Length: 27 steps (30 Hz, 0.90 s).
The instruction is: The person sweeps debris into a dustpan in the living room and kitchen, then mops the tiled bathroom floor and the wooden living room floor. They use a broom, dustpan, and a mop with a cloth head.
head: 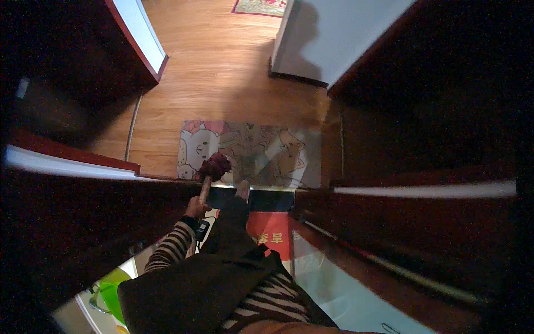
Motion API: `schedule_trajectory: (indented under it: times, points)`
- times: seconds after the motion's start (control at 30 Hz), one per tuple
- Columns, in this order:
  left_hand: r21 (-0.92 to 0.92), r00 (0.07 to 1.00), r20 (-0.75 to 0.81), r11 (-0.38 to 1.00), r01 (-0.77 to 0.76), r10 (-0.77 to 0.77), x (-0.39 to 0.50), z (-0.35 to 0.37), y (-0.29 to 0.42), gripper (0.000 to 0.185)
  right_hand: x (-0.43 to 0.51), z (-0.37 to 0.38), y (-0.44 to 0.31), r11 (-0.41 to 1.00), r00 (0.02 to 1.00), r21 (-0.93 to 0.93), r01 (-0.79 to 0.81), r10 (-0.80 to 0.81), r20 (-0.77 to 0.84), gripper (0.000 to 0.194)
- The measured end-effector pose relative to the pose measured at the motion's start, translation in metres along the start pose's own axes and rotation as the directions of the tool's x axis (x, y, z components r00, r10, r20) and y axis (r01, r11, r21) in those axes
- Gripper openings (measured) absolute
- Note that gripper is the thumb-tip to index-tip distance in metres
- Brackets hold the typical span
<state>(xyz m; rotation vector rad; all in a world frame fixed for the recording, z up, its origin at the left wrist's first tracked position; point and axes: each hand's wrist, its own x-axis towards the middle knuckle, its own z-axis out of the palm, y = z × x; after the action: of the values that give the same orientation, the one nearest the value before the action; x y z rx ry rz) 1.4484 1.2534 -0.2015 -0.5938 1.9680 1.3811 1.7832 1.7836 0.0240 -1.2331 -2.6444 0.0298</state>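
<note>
My left hand [197, 207] is closed around the pale handle [205, 190] of a duster- or mop-like tool. Its ruffled maroon head [215, 166] is over the lower left part of a cartoon-printed floor mat [250, 154]; whether it touches the mat I cannot tell. A dark band circles my left wrist, with a small black device [202, 229] and a cable beside it. My right hand is out of view. One foot [243, 190] in light footwear shows at the near edge of the mat, below which lies a dark threshold strip [271, 200].
Dark red door frames [150, 71] and walls flank the wood floor [187, 83]. A red mat [271, 234] bearing writing lies near my legs, beside a glass panel [333, 288]. At lower left is a green plastic basin [110, 292]. A patterned rug [260, 7] lies farther off.
</note>
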Motion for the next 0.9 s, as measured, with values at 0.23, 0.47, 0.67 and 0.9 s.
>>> schedule_trajectory:
  times: [0.23, 0.47, 0.67, 0.9]
  points:
    - [-0.148, 0.996, 0.042, 0.985, 0.090, -0.084, 0.095, -0.031, 0.001, 0.045, 0.135, 0.080, -0.183, 0.954, 0.861, 0.298, 0.046, -0.189, 0.472, 0.026]
    - [-0.432, 0.993, -0.094, 0.902, 0.021, -0.068, 0.109, -0.074, 0.060, 0.031, 0.211, 0.151, -0.305, 0.914, 0.566, 0.387, -0.123, -0.256, 0.784, 0.025]
    - [0.350, 0.959, -0.261, 0.936, -0.015, 0.113, 0.155, -0.104, 0.082, 0.031, 0.251, 0.208, -0.332, 0.927, 0.361, 0.257, -0.275, -0.148, 0.921, 0.024]
    - [0.224, 0.945, -0.326, 0.973, 0.054, 0.023, 0.210, -0.173, 0.157, 0.055, 0.351, 0.273, -0.412, 0.939, 0.230, 0.124, -0.320, -0.050, 0.972, 0.024]
